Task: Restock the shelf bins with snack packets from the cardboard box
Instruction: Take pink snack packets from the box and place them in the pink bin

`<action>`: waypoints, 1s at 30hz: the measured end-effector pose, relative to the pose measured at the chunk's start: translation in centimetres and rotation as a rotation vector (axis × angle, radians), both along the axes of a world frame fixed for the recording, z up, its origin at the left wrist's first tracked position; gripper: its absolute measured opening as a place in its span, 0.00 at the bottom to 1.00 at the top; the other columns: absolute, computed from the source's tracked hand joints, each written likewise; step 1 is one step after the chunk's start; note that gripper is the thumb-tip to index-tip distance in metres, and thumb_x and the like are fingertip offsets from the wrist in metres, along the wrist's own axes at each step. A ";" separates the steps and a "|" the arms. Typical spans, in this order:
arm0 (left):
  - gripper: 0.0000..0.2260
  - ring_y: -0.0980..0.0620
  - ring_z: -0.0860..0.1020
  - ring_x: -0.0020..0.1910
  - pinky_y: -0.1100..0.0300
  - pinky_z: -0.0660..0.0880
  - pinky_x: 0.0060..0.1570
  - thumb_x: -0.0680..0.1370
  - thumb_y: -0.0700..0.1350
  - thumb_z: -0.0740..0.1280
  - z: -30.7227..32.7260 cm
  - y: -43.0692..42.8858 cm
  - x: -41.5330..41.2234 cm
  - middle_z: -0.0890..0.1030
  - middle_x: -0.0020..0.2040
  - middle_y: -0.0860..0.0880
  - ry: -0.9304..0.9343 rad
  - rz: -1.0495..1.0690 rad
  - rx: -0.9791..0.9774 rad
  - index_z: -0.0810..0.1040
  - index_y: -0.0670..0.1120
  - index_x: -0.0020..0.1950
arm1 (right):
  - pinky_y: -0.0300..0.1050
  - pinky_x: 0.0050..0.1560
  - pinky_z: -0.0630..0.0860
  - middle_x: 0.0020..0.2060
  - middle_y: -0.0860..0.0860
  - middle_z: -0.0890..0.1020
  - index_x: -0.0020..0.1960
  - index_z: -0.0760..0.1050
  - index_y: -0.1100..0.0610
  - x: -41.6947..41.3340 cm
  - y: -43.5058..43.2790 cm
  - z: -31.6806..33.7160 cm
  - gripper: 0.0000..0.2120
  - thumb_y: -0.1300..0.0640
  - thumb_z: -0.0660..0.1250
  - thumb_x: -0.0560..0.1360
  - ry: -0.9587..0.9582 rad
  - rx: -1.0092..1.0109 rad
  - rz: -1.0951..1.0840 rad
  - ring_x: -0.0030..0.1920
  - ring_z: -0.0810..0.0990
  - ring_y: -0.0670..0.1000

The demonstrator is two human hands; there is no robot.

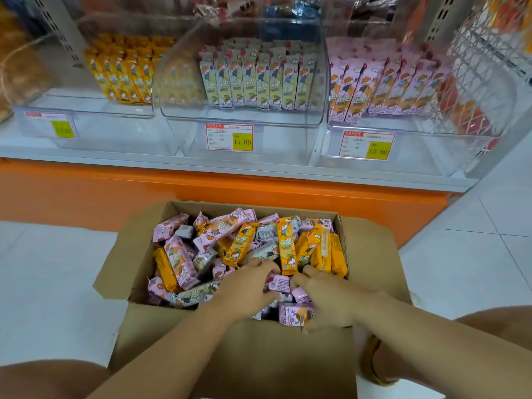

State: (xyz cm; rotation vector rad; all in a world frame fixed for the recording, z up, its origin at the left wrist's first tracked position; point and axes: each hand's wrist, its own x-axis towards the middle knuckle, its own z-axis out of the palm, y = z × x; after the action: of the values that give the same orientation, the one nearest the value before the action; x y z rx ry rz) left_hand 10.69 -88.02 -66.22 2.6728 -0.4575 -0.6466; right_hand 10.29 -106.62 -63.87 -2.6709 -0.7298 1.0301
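Inside the open brown cardboard box [273, 355], by its near wall, my right hand [325, 300] has its grip on a pink oblong foil snack packet [295, 313] lying crosswise. My left hand [247, 286], just beside it, is sunk among the packets, and I cannot tell its grip.

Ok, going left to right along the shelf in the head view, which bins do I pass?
Clear bin of orange packets → clear bin of beige packets → clear bin of pink packets → white wire basket.
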 end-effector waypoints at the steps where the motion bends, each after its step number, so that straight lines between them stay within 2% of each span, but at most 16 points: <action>1: 0.20 0.51 0.74 0.58 0.55 0.74 0.54 0.77 0.53 0.66 0.0 0.0 0.0 0.70 0.64 0.51 -0.001 0.001 -0.036 0.67 0.54 0.67 | 0.43 0.47 0.68 0.57 0.51 0.66 0.68 0.62 0.53 0.0 0.0 0.1 0.34 0.47 0.74 0.68 -0.018 0.002 0.019 0.52 0.69 0.51; 4: 0.18 0.53 0.72 0.56 0.54 0.73 0.55 0.76 0.52 0.67 0.0 -0.1 -0.1 0.70 0.60 0.53 0.006 0.021 -0.138 0.70 0.53 0.65 | 0.42 0.40 0.64 0.47 0.48 0.66 0.64 0.65 0.54 0.2 0.0 0.6 0.30 0.48 0.73 0.68 -0.083 0.027 0.057 0.46 0.67 0.49; 7: 0.14 0.54 0.72 0.53 0.63 0.70 0.52 0.75 0.50 0.68 1.0 0.0 0.4 0.72 0.54 0.54 -0.042 0.083 -0.278 0.74 0.51 0.59 | 0.41 0.33 0.65 0.41 0.45 0.68 0.60 0.67 0.52 0.6 -0.4 1.8 0.26 0.52 0.73 0.67 -0.092 0.140 -0.026 0.40 0.68 0.47; 9: 0.09 0.56 0.73 0.48 0.72 0.66 0.44 0.75 0.49 0.68 2.7 0.1 0.9 0.73 0.50 0.54 -0.097 0.131 -0.356 0.74 0.52 0.55 | 0.42 0.39 0.70 0.44 0.43 0.72 0.61 0.68 0.50 1.1 -0.9 3.1 0.25 0.53 0.73 0.67 -0.098 0.266 -0.105 0.41 0.71 0.44; 11: 0.07 0.59 0.72 0.45 0.75 0.65 0.40 0.75 0.51 0.68 4.8 0.2 1.4 0.73 0.48 0.55 -0.154 0.174 -0.417 0.73 0.53 0.51 | 0.36 0.49 0.72 0.55 0.43 0.74 0.65 0.69 0.49 1.7 -1.3 5.0 0.28 0.53 0.74 0.68 -0.135 0.382 -0.188 0.50 0.73 0.44; 13: 0.07 0.62 0.72 0.45 0.74 0.66 0.41 0.75 0.52 0.68 7.1 0.2 1.9 0.74 0.49 0.55 -0.217 0.225 -0.507 0.74 0.53 0.51 | 0.23 0.47 0.66 0.56 0.38 0.73 0.66 0.69 0.47 2.1 -2.0 7.2 0.28 0.50 0.75 0.68 -0.205 0.455 -0.249 0.52 0.71 0.40; 14: 0.07 0.62 0.73 0.46 0.73 0.67 0.43 0.75 0.52 0.68 8.3 0.2 2.0 0.75 0.49 0.56 -0.239 0.247 -0.554 0.75 0.53 0.50 | 0.22 0.45 0.66 0.54 0.36 0.74 0.63 0.71 0.46 2.3 -2.3 8.4 0.26 0.48 0.76 0.68 -0.204 0.506 -0.280 0.51 0.73 0.39; 16: 0.05 0.59 0.77 0.46 0.67 0.72 0.45 0.75 0.51 0.69 10.8 -0.1 2.4 0.77 0.49 0.55 -0.265 0.281 -0.657 0.75 0.56 0.49 | 0.27 0.45 0.70 0.50 0.38 0.79 0.61 0.73 0.47 2.5 -3.1 10.7 0.24 0.49 0.76 0.67 -0.182 0.645 -0.349 0.47 0.78 0.39; 19: 0.08 0.60 0.81 0.39 0.63 0.77 0.44 0.76 0.47 0.68 14.7 -1.0 3.2 0.81 0.42 0.56 -0.268 0.326 -0.818 0.72 0.59 0.48 | 0.38 0.45 0.76 0.43 0.44 0.81 0.58 0.75 0.48 3.2 -4.9 13.7 0.22 0.49 0.76 0.66 -0.266 0.794 -0.448 0.43 0.81 0.45; 21: 0.09 0.55 0.83 0.41 0.52 0.79 0.51 0.77 0.46 0.68 17.0 -2.1 4.0 0.82 0.41 0.59 -0.264 0.341 -0.907 0.72 0.59 0.49 | 0.49 0.48 0.79 0.42 0.50 0.81 0.58 0.74 0.52 3.8 -6.4 15.4 0.26 0.43 0.74 0.65 -0.339 0.893 -0.522 0.45 0.81 0.54; 22: 0.10 0.53 0.84 0.42 0.48 0.78 0.53 0.77 0.44 0.67 18.0 -2.8 4.4 0.82 0.42 0.62 -0.265 0.332 -0.948 0.71 0.59 0.49 | 0.54 0.51 0.78 0.44 0.51 0.81 0.59 0.74 0.52 4.1 -7.0 16.2 0.28 0.40 0.74 0.64 -0.380 0.920 -0.544 0.47 0.81 0.56; 24: 0.12 0.50 0.83 0.46 0.43 0.77 0.55 0.76 0.43 0.68 19.6 -4.1 5.0 0.78 0.45 0.66 -0.264 0.282 -1.013 0.71 0.60 0.48 | 0.54 0.55 0.77 0.47 0.45 0.82 0.59 0.74 0.49 4.8 -7.7 17.3 0.26 0.40 0.73 0.65 -0.449 0.978 -0.573 0.52 0.81 0.51; 26: 0.14 0.51 0.81 0.49 0.42 0.76 0.54 0.73 0.43 0.69 21.0 -5.6 5.8 0.77 0.49 0.65 -0.295 0.205 -0.982 0.71 0.61 0.49 | 0.49 0.52 0.77 0.42 0.41 0.81 0.55 0.74 0.44 5.3 -8.6 18.4 0.17 0.45 0.71 0.67 -0.494 1.052 -0.604 0.46 0.81 0.45; 27: 0.15 0.54 0.80 0.48 0.43 0.76 0.54 0.73 0.42 0.70 21.5 -6.5 6.1 0.77 0.50 0.65 -0.294 0.165 -0.957 0.70 0.59 0.51 | 0.47 0.51 0.77 0.40 0.42 0.81 0.53 0.74 0.43 5.5 -8.9 19.0 0.15 0.47 0.71 0.67 -0.499 1.085 -0.625 0.44 0.81 0.44; 30: 0.16 0.57 0.79 0.46 0.51 0.79 0.51 0.74 0.41 0.72 22.4 -8.8 7.1 0.77 0.46 0.70 -0.258 0.096 -0.977 0.70 0.54 0.54 | 0.48 0.53 0.76 0.43 0.45 0.82 0.53 0.75 0.45 6.3 -9.8 19.9 0.17 0.46 0.71 0.66 -0.469 1.175 -0.693 0.47 0.81 0.46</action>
State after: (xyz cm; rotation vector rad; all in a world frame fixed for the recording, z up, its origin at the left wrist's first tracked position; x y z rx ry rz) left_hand 17.76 -96.81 -43.85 1.8140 -0.5276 0.0014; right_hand 16.56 -116.38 -44.02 -1.7950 -0.2443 -0.2180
